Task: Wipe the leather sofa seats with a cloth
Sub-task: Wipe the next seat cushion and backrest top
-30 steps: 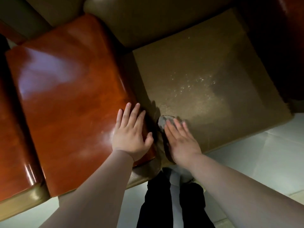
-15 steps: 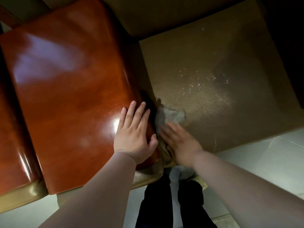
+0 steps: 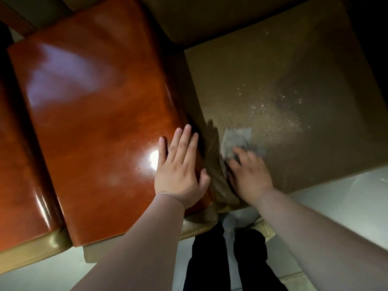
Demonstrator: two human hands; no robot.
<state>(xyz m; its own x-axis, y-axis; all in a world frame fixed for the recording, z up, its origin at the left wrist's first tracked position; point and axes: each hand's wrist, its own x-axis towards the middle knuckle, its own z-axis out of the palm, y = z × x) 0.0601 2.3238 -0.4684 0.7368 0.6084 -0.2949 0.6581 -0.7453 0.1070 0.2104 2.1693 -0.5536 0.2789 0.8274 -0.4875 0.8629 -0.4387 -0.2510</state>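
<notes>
The olive-brown leather sofa seat (image 3: pixel 294 70) fills the right half of the head view, with pale specks near its middle. A small grey cloth (image 3: pixel 237 138) lies on the seat's near left part. My right hand (image 3: pixel 249 175) presses flat on the cloth's near edge, fingers spread and blurred by motion. My left hand (image 3: pixel 180 169) rests open and flat on the glossy reddish-brown wooden armrest (image 3: pixel 94 122), just left of the seat.
A second wooden panel (image 3: pixel 19 175) lies at the far left. The sofa backrest (image 3: pixel 210 15) rises at the top. Pale tiled floor (image 3: pixel 346 202) lies in front of the seat, with my dark trouser legs (image 3: pixel 226 259) at the bottom.
My right hand has pushed the cloth forward and to the right across the seat, baring more of the cloth. My left hand stays on the armrest.
</notes>
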